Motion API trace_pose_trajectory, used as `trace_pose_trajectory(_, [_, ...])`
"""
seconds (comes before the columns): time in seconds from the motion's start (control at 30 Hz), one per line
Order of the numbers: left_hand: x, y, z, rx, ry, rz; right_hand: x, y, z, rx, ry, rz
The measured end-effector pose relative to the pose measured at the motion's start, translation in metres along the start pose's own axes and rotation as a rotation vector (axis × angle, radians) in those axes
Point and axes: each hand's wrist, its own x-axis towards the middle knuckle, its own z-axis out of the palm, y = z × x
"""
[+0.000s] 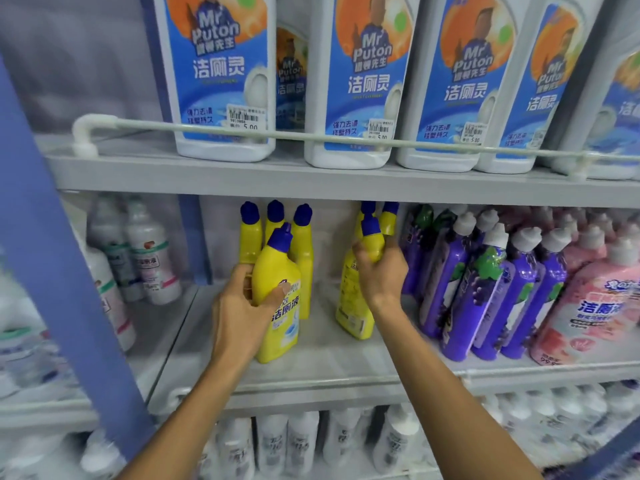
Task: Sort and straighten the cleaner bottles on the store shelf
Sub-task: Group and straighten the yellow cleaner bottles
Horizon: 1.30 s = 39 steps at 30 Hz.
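Note:
On the middle shelf (311,368) stand yellow cleaner bottles with dark blue caps. My left hand (242,306) grips the front yellow bottle (278,327) round its body; three more yellow bottles (275,220) stand upright behind it. My right hand (381,271) grips the neck of a second yellow bottle (353,306), which leans to the left. Two more blue-capped yellow bottles (389,216) stand just behind that hand, partly hidden.
Purple bottles (485,289) and pink bottles (581,299) crowd the shelf to the right. White bottles (149,251) stand beyond a blue upright (52,271) on the left. Large blue-labelled jugs (221,81) fill the upper shelf behind a rail; white bottles (304,441) fill the one below.

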Motion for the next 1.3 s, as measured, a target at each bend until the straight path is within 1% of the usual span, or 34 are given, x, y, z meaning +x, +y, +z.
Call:
trace_pose_trajectory(0.07, [-0.001, 0.000, -0.019, 0.062, 0.096, 0.000, -0.009, -0.008, 0.014, 0.081, -0.034, 0.006])
trace_pose_trajectory(0.2, [0.006, -0.009, -0.043, 0.163, 0.304, 0.022, -0.019, -0.015, 0.038, 0.254, -0.212, 0.054])
trace_pose_trajectory(0.3, [0.016, -0.017, -0.049, 0.172, 0.385, 0.004, -0.024, -0.017, 0.049, 0.303, -0.271, 0.043])
trace_pose_trajectory(0.4, [0.030, -0.021, -0.048, 0.170, 0.345, -0.057, -0.031, -0.014, 0.054, 0.353, -0.285, 0.002])
trace_pose_trajectory(0.53, [0.036, -0.031, -0.041, 0.160, 0.224, -0.132, -0.057, 0.007, 0.068, 0.357, -0.345, 0.084])
trace_pose_trajectory(0.63, [0.037, -0.032, -0.034, 0.095, 0.232, -0.127, -0.065, 0.014, 0.081, 0.358, -0.336, 0.021])
trace_pose_trajectory(0.73, [0.046, -0.030, -0.027, 0.071, 0.267, -0.132, -0.059, 0.013, 0.090, 0.353, -0.366, -0.030])
trace_pose_trajectory(0.93, [0.050, -0.031, -0.035, 0.080, 0.305, -0.117, -0.053, 0.008, 0.109, 0.344, -0.415, -0.112])
trace_pose_trajectory(1.1, [0.044, -0.037, -0.039, 0.134, 0.303, -0.083, -0.048, 0.000, 0.126, 0.335, -0.500, -0.109])
trace_pose_trajectory(1.3, [0.038, -0.043, -0.043, 0.200, 0.250, -0.065, -0.054, 0.002, 0.131, 0.372, -0.500, -0.095])
